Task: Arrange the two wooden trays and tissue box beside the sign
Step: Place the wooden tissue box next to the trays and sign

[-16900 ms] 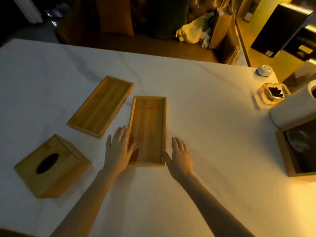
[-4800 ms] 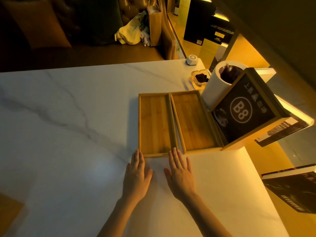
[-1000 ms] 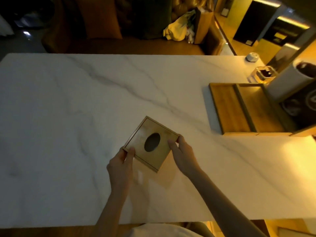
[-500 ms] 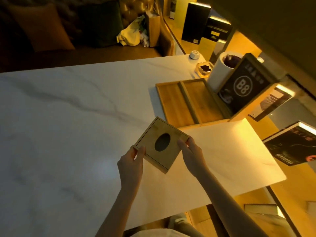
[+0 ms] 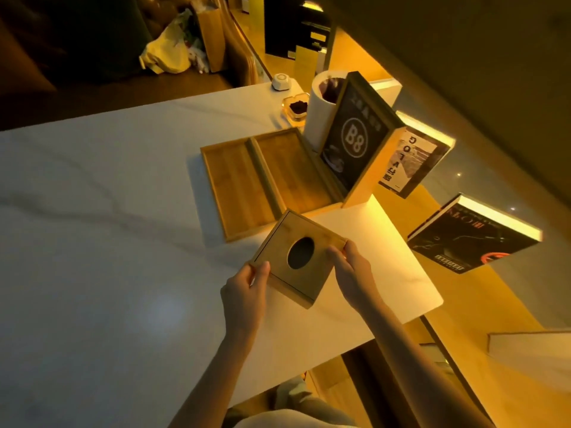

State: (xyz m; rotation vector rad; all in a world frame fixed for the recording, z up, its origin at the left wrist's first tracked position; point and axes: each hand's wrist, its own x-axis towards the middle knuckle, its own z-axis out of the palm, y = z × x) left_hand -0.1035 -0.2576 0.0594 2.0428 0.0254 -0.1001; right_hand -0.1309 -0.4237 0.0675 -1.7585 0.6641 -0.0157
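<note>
I hold a square wooden tissue box (image 5: 279, 253) with an oval hole in its top, turned diagonally above the white marble table (image 5: 92, 242). My left hand (image 5: 245, 291) grips its near-left corner and my right hand (image 5: 350, 270) grips its right corner. Just beyond the box, two shallow wooden trays lie side by side: the left tray (image 5: 239, 188) and the right tray (image 5: 293, 173). The right tray touches the base of the black "B8" sign (image 5: 355, 140) in its wooden frame. The box's far corner overlaps the near ends of the trays in view.
Behind the sign stand a white cylinder (image 5: 321, 109), a glass ashtray (image 5: 295, 108) and a small white device (image 5: 281, 81). The table's right edge (image 5: 432, 291) drops off close to my right hand. Books (image 5: 472, 239) sit on lit shelves at the right.
Both hands have carried the tissue box to the right and forward, closer to the near ends of the two trays. The trays and the sign have stayed in place.
</note>
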